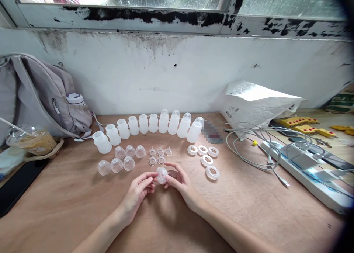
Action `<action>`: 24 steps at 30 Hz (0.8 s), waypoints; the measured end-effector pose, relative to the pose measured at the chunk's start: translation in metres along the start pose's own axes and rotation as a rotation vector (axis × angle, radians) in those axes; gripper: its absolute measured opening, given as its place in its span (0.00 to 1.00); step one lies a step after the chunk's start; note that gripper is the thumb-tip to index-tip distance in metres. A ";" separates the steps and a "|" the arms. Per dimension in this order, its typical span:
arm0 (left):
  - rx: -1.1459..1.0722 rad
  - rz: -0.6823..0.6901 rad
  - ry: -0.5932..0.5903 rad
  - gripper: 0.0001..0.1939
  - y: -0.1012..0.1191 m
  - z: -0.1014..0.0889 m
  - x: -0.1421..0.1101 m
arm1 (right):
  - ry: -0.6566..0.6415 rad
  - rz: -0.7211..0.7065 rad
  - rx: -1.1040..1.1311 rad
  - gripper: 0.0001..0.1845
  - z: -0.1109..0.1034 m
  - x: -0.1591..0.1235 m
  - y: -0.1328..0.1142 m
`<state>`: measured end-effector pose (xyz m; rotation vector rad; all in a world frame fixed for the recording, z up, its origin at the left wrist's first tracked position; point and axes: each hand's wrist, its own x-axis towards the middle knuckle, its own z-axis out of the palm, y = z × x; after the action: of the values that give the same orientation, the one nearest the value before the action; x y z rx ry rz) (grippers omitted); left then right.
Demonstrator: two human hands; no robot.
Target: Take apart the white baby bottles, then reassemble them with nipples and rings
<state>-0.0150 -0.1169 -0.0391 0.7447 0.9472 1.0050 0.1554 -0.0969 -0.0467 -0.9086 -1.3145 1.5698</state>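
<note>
My left hand (142,186) and my right hand (181,183) meet over the middle of the table. Between them they pinch a small translucent screw ring (162,175); whether a teat sits in it I cannot make out. Just beyond my fingers lie several clear bottle teats (160,151) in two rows. To their left, clear dome caps (117,165) rest in two rows. Loose white screw rings (212,173) lie right of my right hand. An arc of translucent baby bottles (123,129) stands behind; those on the right (183,125) wear dome caps, the others have open necks.
At left are a grey backpack (41,90), an iced drink cup (34,142) and a black phone (22,186). On the right lie a white plastic bag (249,105), tangled cables (246,149) and a power strip (306,179). A wall (152,68) borders the table's back.
</note>
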 end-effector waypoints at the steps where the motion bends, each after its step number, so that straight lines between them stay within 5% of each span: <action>1: 0.079 0.049 0.043 0.07 -0.001 0.000 0.000 | -0.009 0.055 0.104 0.20 0.000 0.001 0.000; 4: 0.227 0.145 0.109 0.08 0.000 0.002 -0.001 | -0.076 0.189 0.306 0.18 0.000 0.001 0.000; 10: 0.377 0.159 -0.030 0.12 0.003 0.004 -0.001 | -0.196 0.293 0.333 0.11 0.003 -0.001 -0.002; 24: 0.609 0.214 0.035 0.14 -0.007 0.002 -0.004 | -0.076 0.118 -0.079 0.17 0.011 -0.005 0.007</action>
<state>-0.0111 -0.1232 -0.0432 1.3609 1.2411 0.9171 0.1461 -0.1059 -0.0518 -0.9992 -1.4065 1.6670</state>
